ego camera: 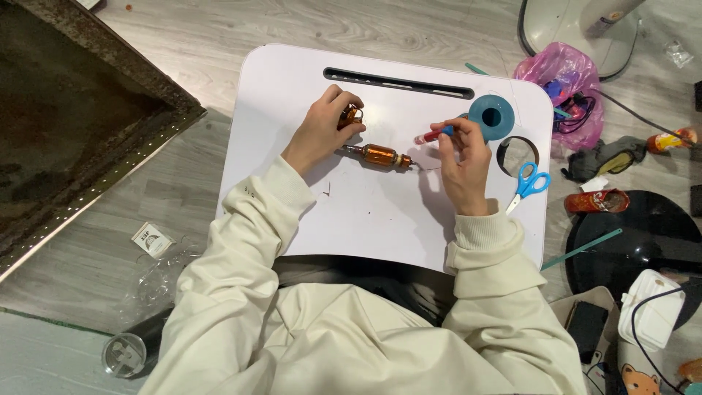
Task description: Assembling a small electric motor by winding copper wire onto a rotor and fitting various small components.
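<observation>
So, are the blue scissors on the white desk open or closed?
Closed: the blue-handled scissors lie flat on the white lap desk, their blades together in one point, right of the right hand.

White lap table, copper-brown wound rotor, red & blue pen-like tool, blue-handled scissors, teal-blue spool, pink plastic bag and cream sleeves are seen on grey wood-grain floor.

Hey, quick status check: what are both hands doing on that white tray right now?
Left hand grips a copper-wound part. Right hand holds a red and blue tool. Copper-wound rotor lies between them on the lap tray. Blue-handled scissors off to the side.
</observation>
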